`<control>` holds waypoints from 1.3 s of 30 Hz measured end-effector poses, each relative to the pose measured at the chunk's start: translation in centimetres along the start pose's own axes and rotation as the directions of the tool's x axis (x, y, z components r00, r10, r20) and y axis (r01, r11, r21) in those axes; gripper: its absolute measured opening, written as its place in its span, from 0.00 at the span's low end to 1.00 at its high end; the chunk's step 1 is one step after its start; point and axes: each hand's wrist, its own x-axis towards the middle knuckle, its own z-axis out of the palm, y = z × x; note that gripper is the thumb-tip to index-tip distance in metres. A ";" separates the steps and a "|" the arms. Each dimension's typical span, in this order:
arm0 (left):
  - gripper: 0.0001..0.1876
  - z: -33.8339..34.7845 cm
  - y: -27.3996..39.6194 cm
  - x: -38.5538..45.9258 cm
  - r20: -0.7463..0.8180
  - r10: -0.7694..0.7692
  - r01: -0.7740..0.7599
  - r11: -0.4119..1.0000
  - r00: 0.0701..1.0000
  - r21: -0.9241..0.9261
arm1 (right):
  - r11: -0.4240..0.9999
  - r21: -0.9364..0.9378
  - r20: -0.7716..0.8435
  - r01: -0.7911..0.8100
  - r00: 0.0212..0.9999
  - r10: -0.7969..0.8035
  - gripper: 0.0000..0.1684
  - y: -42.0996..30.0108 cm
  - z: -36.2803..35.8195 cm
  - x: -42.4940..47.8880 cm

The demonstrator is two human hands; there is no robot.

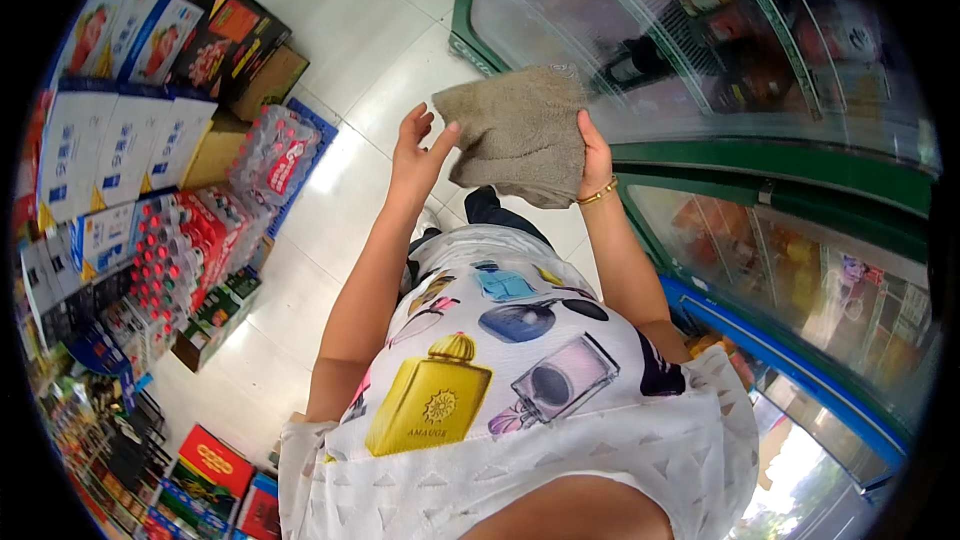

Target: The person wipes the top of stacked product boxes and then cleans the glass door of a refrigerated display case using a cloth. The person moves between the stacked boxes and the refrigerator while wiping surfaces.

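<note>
A folded grey-brown terry cloth [521, 131] hangs in front of me at the upper middle of the head view. My right hand [595, 157], with a gold bracelet at the wrist, grips its right edge, thumb on the near face and the fingers hidden behind. At the cloth's left edge is my left hand [422, 150], its fingers apart and curled and the thumb tip at the cloth; whether it touches cannot be told. Just beyond the cloth stands a green-framed glass door [540, 22] of a drinks cooler.
A second cooler door [765, 255] and a blue frame [795, 367] are on the right. Along the left stand stacked cartons [105, 142], shrink-wrapped bottles [187, 240] and a bottle pack [281, 154] on a blue pallet [319, 139]. Pale floor tiles [375, 75] lie between.
</note>
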 end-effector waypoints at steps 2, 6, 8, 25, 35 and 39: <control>0.27 -1.0 -0.4 -0.6 -0.076 0.017 -0.018 1.000 0.997 -0.008 | 0.998 0.033 0.068 -0.050 0.997 0.048 0.32 0.8 1.6 0.4; 0.15 -3.6 0.0 -2.3 -0.094 -0.050 0.029 0.978 0.994 -0.207 | 0.999 -0.034 0.053 -0.043 0.998 0.045 0.32 1.9 2.7 0.4; 0.10 -5.0 0.4 -3.4 0.010 -0.107 0.104 0.937 0.994 -0.333 | 0.998 -0.060 0.058 -0.018 0.998 0.021 0.32 2.2 2.8 0.3; 0.31 -10.5 2.6 -4.7 0.466 0.139 0.428 0.234 0.874 -0.873 | -0.533 -0.533 0.666 0.657 0.714 0.215 0.27 10.0 17.8 -4.2; 0.25 -14.1 2.6 -5.0 0.281 0.131 0.243 0.245 0.951 -0.938 | 0.340 -0.917 0.100 0.209 0.945 -0.313 0.28 11.5 12.7 -1.2; 0.23 -16.0 3.0 -5.0 0.314 0.158 0.291 0.151 0.936 -0.945 | 0.462 -0.868 0.099 0.182 0.975 -0.199 0.38 11.5 10.8 3.1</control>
